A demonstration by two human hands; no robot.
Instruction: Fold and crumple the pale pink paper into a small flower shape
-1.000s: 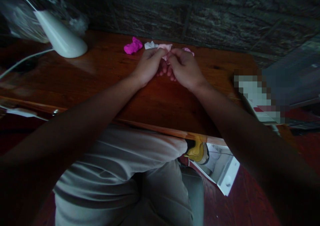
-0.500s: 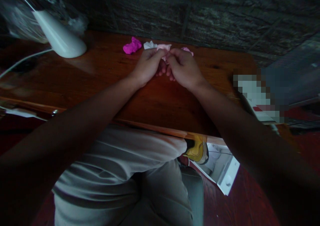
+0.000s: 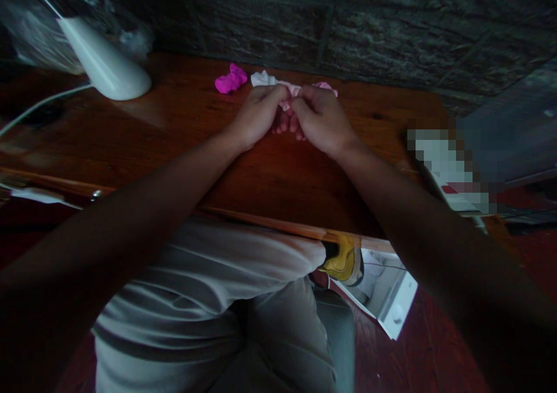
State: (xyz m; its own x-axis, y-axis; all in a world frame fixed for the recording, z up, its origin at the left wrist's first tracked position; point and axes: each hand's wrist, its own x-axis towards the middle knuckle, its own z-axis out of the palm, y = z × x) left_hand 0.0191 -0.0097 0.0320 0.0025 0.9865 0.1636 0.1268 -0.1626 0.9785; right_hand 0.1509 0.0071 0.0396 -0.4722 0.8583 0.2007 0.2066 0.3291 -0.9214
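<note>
Both my hands meet over the far part of a wooden table [image 3: 183, 120]. My left hand [image 3: 257, 116] and my right hand [image 3: 321, 119] are closed, fingertips pinched together on a small pale pink piece [image 3: 288, 91] held between them. Most of that piece is hidden by my fingers. A bright magenta crumpled lump [image 3: 231, 79] lies on the table just left of my hands. A white scrap [image 3: 262, 79] lies beside it, behind my left hand. Another pink bit [image 3: 327, 86] shows behind my right hand.
A white lamp base [image 3: 104, 65] with a cable stands at the table's back left. A dark stone wall [image 3: 348, 27] runs right behind the table. A blurred-out object [image 3: 448, 166] lies at the right edge. A yellow shoe [image 3: 343, 262] and white paper [image 3: 387, 294] are on the floor.
My hands stay pinched together in the same spot. The pale pink piece between them shows less above my fingers now.
</note>
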